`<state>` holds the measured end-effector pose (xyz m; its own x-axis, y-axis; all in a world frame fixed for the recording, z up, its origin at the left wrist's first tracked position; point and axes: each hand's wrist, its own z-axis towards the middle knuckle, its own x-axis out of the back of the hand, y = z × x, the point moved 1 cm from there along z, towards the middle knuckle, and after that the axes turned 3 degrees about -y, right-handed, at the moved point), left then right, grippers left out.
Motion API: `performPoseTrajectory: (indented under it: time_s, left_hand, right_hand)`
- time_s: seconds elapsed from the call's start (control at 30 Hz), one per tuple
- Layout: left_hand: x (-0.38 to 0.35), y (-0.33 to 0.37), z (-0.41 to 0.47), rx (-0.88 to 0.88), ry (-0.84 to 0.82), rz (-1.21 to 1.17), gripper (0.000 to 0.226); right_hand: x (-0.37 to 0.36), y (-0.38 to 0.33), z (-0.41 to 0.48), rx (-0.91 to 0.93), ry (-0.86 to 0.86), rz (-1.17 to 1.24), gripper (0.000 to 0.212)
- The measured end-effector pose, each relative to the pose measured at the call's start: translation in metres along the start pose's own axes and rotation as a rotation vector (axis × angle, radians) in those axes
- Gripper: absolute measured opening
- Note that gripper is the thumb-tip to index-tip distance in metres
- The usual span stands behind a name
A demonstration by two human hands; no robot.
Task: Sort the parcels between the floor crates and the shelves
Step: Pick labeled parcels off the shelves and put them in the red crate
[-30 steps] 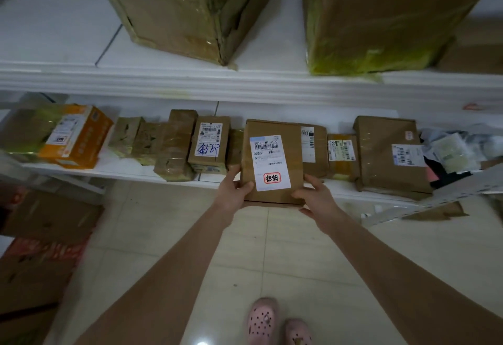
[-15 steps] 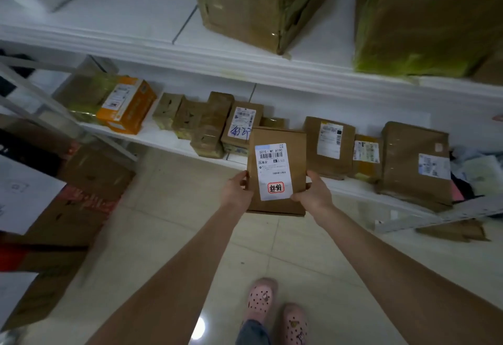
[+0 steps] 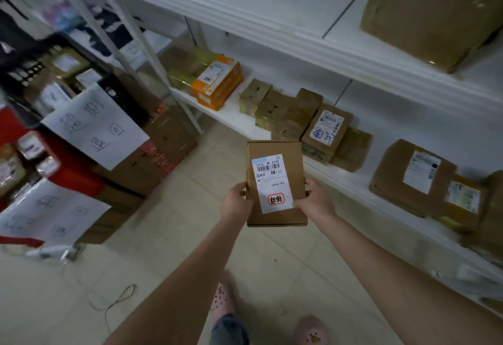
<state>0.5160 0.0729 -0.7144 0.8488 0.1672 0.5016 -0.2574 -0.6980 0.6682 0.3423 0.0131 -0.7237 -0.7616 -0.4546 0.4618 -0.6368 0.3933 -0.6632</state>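
Note:
A flat brown parcel [image 3: 275, 151] with a white label and a red-stamped sticker is held upright over the tiled floor. My left hand [image 3: 236, 203] grips its left edge and my right hand [image 3: 313, 199] grips its right edge, thumbs on the front face. The low white shelf [image 3: 345, 181] to the right carries several brown parcels and an orange box [image 3: 217, 83]. At the left stand floor crates: a red crate [image 3: 73, 178] and cardboard boxes [image 3: 163, 148], with handwritten paper signs [image 3: 95, 124] hanging on them.
Large brown cartons [image 3: 435, 12] sit on the upper shelf. A slanted white shelf post [image 3: 152, 69] stands between the crates and the shelf. A thin cord [image 3: 119, 298] lies on the floor at lower left. My feet in pink clogs [image 3: 221, 301] are below the parcel.
The parcel has come off the shelf and away from the row. The view has swung left, bringing the floor crates and paper signs into sight. Both hands keep their hold.

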Motion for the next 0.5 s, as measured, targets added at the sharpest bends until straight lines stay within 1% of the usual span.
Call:
performPoseTrajectory:
  time_s: [0.13,0.37,0.5]
  left_hand:
    - [0.052,-0.029,0.028,0.037,0.042,-0.022,0.047]
    - [0.169,-0.080,0.084,0.118,0.066,-0.188,0.048]
    - [0.263,-0.109,0.109,0.152,0.199,-0.207,0.046]
  right_hand:
    - [-0.049,-0.040,0.011,0.024,-0.063,-0.028,0.060]
    - [-0.159,-0.135,0.037,0.041,-0.160,-0.078,0.062]
    - [-0.236,-0.209,0.041,0.096,-0.208,-0.116,0.061]
